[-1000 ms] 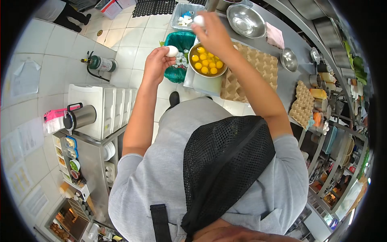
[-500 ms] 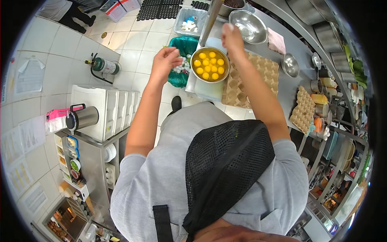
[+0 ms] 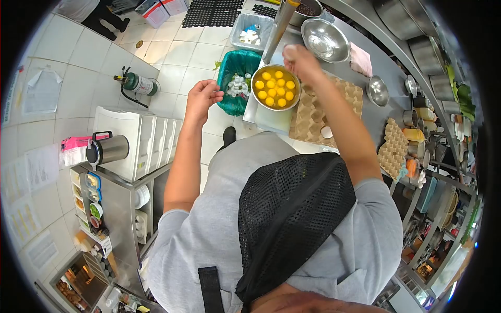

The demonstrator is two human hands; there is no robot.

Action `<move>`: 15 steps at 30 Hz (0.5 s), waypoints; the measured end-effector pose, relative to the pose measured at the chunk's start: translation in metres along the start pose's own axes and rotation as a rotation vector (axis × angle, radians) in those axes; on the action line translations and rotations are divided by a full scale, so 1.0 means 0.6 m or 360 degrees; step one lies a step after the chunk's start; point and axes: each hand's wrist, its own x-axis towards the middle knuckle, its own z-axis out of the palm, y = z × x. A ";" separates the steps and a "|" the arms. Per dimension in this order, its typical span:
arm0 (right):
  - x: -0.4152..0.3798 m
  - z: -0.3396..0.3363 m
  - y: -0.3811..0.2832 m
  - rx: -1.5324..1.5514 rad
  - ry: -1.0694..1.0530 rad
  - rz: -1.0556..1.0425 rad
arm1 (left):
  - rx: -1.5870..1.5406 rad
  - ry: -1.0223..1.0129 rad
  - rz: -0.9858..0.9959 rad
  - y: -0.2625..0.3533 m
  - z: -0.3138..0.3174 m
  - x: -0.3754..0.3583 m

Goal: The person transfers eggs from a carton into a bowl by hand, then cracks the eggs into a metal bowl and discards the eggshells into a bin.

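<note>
My right hand point(image 3: 303, 63) is closed on a pale egg point(image 3: 288, 50), just above the far right rim of a metal bowl point(image 3: 275, 106). Several whole yolks point(image 3: 271, 93) lie in the bowl in clear egg white. To the left, my left hand point(image 3: 202, 100) hangs beside a bin lined with a green bag point(image 3: 229, 107), its fingers loosely bent and apart, nothing visible in them. Eggshells point(image 3: 238, 85) lie inside the bin. Under my right forearm is a cardboard egg tray point(image 3: 308, 117), with one white egg point(image 3: 326, 132) near its lower edge.
An empty steel bowl point(image 3: 324, 40), a pink cloth point(image 3: 360, 58) and a small bowl point(image 3: 377, 91) are on the counter. A second egg tray point(image 3: 392, 148) lies to the right. A metal post point(image 3: 279, 34) rises behind the egg bowl. Another person's legs point(image 3: 102, 22) show at top left.
My right hand has come down and slightly left towards the bowl. My left hand has moved lower and left, uncovering more of the bin. The white egg in the tray now shows.
</note>
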 end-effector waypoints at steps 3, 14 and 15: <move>-0.078 0.045 0.059 -0.1793 0.0125 -0.0602 | -0.0012 0.0000 -0.0018 -0.006 0.000 0.002; -0.156 0.162 -0.050 -0.2131 0.0285 -0.1441 | 0.0026 -0.0087 -0.0009 -0.004 0.016 0.006; -0.151 0.181 -0.065 -0.2127 0.0302 -0.1438 | 0.0035 -0.0083 -0.0019 -0.003 0.020 0.005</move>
